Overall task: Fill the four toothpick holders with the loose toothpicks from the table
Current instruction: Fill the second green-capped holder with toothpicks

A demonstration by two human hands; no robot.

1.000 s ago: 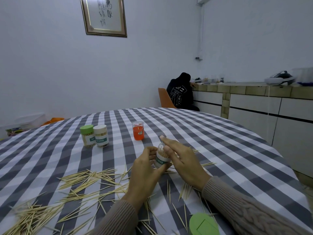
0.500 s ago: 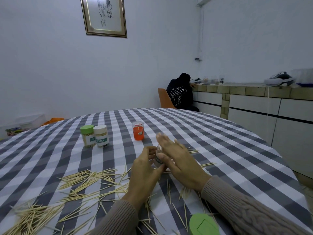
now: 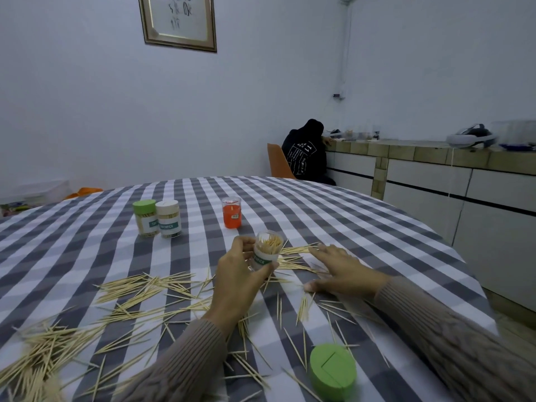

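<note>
The left hand [image 3: 237, 274] grips an open toothpick holder [image 3: 265, 250], thumb and fingers curled round its lower half, and holds it just above the table [image 3: 362, 224], tilted a little toward the far edge. The holder is a small clear cylinder with a white label band bearing a green strip of lettering; its mouth has no lid, and a dense bundle of pale wooden sticks stands inside, their tips near the rim.

The right hand [image 3: 345, 268] lies flat on the cloth just right of the holder, fingers spread and fairly straight, resting on a patch of loose toothpicks [image 3: 139, 288]. It pinches nothing that can be made out.

Loose toothpicks are scattered over the near half of the checked grey-and-white tablecloth: a thick heap at the near left edge, a wide drift across the middle, thinner ones below and beside the right hand.

Toward the middle of the table, left of the held holder, two filled and capped holders stand upright and touching: a green-lidded holder [image 3: 145, 217] and a cream-lidded holder [image 3: 168, 219], both with the same green-striped label. To their right, apart from them, stands an orange holder [image 3: 231, 212], clear at the top. A loose green lid [image 3: 333, 372] lies near the near edge, between the two sleeves.
</note>
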